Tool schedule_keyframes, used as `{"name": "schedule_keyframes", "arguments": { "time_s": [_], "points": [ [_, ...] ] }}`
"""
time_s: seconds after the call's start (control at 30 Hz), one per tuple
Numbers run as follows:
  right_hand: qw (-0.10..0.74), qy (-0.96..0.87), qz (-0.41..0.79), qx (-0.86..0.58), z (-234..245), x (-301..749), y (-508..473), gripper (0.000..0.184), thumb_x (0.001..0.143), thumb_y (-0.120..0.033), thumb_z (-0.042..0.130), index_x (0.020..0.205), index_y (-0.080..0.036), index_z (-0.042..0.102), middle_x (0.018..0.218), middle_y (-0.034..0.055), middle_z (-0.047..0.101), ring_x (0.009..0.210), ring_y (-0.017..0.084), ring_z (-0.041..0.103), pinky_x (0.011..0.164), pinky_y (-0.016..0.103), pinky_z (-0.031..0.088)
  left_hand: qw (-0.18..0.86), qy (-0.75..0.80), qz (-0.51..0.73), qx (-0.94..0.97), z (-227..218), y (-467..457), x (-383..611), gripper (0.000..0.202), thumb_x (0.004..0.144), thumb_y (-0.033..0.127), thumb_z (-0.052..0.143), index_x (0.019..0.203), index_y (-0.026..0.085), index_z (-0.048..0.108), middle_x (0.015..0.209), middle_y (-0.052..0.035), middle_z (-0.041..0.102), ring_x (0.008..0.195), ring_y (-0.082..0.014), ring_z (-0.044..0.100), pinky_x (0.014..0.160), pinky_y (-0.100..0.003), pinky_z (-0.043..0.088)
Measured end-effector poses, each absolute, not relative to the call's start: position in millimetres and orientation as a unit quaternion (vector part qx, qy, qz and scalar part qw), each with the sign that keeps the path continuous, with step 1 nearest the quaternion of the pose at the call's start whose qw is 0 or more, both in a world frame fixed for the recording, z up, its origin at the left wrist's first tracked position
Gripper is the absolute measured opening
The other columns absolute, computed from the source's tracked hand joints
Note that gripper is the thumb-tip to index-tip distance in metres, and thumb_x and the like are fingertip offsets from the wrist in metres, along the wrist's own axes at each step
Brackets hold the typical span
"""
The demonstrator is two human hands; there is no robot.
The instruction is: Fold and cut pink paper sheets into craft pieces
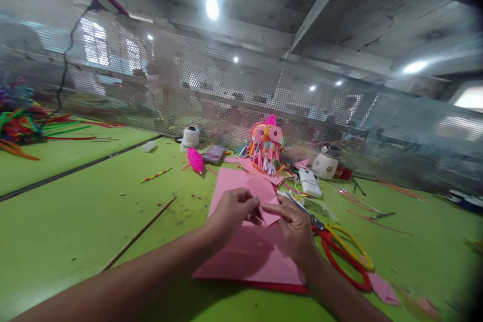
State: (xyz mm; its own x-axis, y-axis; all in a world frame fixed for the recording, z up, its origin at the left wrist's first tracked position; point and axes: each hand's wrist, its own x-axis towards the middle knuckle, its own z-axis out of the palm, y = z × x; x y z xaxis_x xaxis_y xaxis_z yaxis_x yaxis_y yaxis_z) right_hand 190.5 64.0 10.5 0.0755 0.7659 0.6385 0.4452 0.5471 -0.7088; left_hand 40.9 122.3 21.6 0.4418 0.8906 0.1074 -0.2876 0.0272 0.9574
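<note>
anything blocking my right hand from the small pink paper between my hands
Nothing visible: the right hand is right at the edge of the small pink paper, with the index finger appearing to touch it. The scissors lie to the hand's right, not between them.

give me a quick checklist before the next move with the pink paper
1. Right hand touching the small pink piece: ok, finger on it.
2. Left hand gripping it: cannot tell, fingertips partly hidden.
3. Large pink sheet beneath both hands: ok.
4. Scissors near: ok, beside the right hand.
5. Green table tidy: not ok, a stick and scraps lie there.
</note>
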Motion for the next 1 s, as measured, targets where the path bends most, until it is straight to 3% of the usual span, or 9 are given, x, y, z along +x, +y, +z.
{"name": "schedule_keyframes", "arguments": {
  "time_s": [0.17, 0.23, 0.37, 0.53, 0.8, 1.0],
  "points": [
    [0.574, -0.655, 0.242, -0.427, 18, 193, 57, 0.05, 0.063, -0.008, 0.052, 0.106, -0.024, 0.072, 0.13, 0.0078, 0.055, 0.119, 0.026, 0.051, 0.094, 0.037, 0.045, 0.592, 0.241, 0.461, 0.615, 25, 129, 39, 0.021, 0.075, 0.031, 0.064, 0.066, 0.013, 0.056, 0.054, -0.0008, 0.061, 0.046, -0.014, 0.061, 0.047, -0.026, 0.053],
    [0.593, -0.644, 0.276, -0.396, 25, 195, 56, 0.055, 0.064, -0.012, 0.056, 0.117, -0.026, 0.065, 0.134, 0.0083, 0.052, 0.122, 0.027, 0.049, 0.097, 0.039, 0.044, 0.563, 0.238, 0.452, 0.649, 27, 127, 36, 0.019, 0.079, 0.028, 0.06, 0.068, 0.013, 0.057, 0.057, -0.0018, 0.062, 0.049, -0.0135, 0.061, 0.048, -0.025, 0.053],
    [0.606, -0.588, 0.324, -0.426, 39, 196, 57, 0.041, 0.079, -0.032, 0.064, 0.118, -0.023, 0.06, 0.112, 0.0094, 0.064, 0.105, 0.023, 0.058, 0.091, 0.036, 0.047, 0.481, 0.239, 0.4, 0.742, 25, 121, 33, 0.016, 0.083, 0.024, 0.054, 0.075, 0.012, 0.061, 0.062, -0.0038, 0.065, 0.053, -0.0136, 0.063, 0.05, -0.024, 0.052],
    [0.535, -0.576, 0.407, -0.464, 43, 199, 59, 0.032, 0.074, -0.045, 0.072, 0.085, -0.015, 0.068, 0.076, 0.005, 0.067, 0.069, 0.019, 0.06, 0.063, 0.03, 0.049, 0.448, 0.248, 0.354, 0.783, 26, 113, 33, 0.016, 0.084, 0.021, 0.051, 0.077, 0.013, 0.063, 0.065, -0.0033, 0.067, 0.055, -0.0126, 0.063, 0.051, -0.021, 0.052],
    [0.568, -0.523, 0.47, -0.427, 30, 202, 62, 0.027, 0.072, -0.04, 0.076, 0.074, -0.015, 0.064, 0.065, -0.0007, 0.06, 0.056, 0.013, 0.053, 0.055, 0.026, 0.043, 0.58, 0.208, 0.318, 0.72, 30, 112, 35, 0.025, 0.08, 0.036, 0.061, 0.076, 0.012, 0.061, 0.063, -0.0041, 0.065, 0.055, -0.0157, 0.065, 0.047, -0.022, 0.051],
    [0.573, -0.518, 0.446, -0.452, 26, 198, 62, 0.032, 0.069, -0.044, 0.077, 0.069, -0.016, 0.064, 0.061, -0.0021, 0.055, 0.054, 0.012, 0.049, 0.054, 0.026, 0.043, 0.633, 0.23, 0.304, 0.673, 29, 114, 35, 0.03, 0.072, 0.038, 0.07, 0.065, 0.012, 0.057, 0.056, -0.003, 0.063, 0.051, -0.0161, 0.065, 0.043, -0.022, 0.05]
  ]
}}
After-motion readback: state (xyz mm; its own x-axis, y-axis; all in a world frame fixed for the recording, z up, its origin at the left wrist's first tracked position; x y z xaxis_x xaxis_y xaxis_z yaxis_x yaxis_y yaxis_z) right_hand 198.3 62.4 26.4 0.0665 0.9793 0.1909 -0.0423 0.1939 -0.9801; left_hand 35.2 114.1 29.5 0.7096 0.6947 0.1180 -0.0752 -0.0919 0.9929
